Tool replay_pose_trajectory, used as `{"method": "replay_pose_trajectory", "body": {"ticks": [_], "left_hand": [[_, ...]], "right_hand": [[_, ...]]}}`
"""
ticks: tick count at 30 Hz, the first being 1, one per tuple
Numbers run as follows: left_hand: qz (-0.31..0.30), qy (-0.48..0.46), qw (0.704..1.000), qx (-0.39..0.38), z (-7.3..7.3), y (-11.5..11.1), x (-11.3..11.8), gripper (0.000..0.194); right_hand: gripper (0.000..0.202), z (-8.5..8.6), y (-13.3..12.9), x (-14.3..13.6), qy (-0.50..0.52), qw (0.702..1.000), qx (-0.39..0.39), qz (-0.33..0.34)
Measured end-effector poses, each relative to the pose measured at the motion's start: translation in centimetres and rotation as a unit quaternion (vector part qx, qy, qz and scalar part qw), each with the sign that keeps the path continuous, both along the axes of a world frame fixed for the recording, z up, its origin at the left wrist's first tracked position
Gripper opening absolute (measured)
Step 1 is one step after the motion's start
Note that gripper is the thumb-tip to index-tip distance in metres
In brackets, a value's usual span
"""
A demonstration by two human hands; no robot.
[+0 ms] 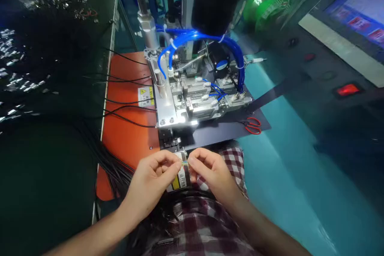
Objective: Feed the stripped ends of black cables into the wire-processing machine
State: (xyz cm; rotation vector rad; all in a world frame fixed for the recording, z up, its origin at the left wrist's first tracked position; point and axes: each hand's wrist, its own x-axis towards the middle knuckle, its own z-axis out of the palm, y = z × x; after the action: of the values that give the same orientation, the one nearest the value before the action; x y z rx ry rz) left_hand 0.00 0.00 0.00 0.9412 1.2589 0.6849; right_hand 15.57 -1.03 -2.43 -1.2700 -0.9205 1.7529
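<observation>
Thin coloured wires (185, 163), yellowish and green, span the small gap between my two hands. My left hand (156, 176) pinches one end between thumb and fingertips. The other end is pinched by my right hand (210, 170). Both hands are above my lap, in front of a label (181, 182) with a yellow patch and black characters. Just beyond the fingertips lies a small black and metal feed block (169, 140) at the machine's near edge. Whether a cable runs on from the wires is hidden by my hands.
A metal machine (198, 100) with blue air tubes (195, 36) stands ahead on an orange plate (123, 136). Black cables (114, 172) hang at the left. Red-handled snips (253, 125) lie on the dark plate. A control panel (327, 68) and a green spool (261, 6) are at right.
</observation>
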Motion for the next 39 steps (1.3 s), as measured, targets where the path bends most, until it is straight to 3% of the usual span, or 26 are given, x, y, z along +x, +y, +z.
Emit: {"method": "replay_pose_trajectory", "body": {"ticks": [9,17,21,29,33,39], "left_hand": [[-0.002,-0.008,1.000,0.006,-0.2,-0.2,-0.1,0.020],[-0.016,-0.017,1.000,0.017,-0.8,-0.4,-0.4,0.017],[0.000,0.004,0.997,0.083,-0.9,-0.5,-0.6,0.008],[-0.059,0.044,0.990,0.116,-1.0,-0.3,-0.7,0.008],[-0.098,0.149,0.964,0.196,-0.9,0.1,-1.0,0.006],[-0.149,0.264,0.888,0.345,-1.7,1.9,-2.5,0.015]], "right_hand": [[0.008,0.3,-0.3,-0.5,-0.127,0.989,0.077,-0.003],[0.016,0.5,-0.4,-0.2,-0.239,0.957,0.163,0.038],[0.017,0.4,-0.4,0.1,-0.199,0.970,0.124,0.056],[0.019,-0.5,0.6,0.4,0.003,0.996,0.007,0.084],[0.021,-0.8,1.8,0.9,-0.007,0.997,0.008,0.071],[0.016,-2.6,4.4,0.9,-0.118,0.987,0.076,0.079]]}}
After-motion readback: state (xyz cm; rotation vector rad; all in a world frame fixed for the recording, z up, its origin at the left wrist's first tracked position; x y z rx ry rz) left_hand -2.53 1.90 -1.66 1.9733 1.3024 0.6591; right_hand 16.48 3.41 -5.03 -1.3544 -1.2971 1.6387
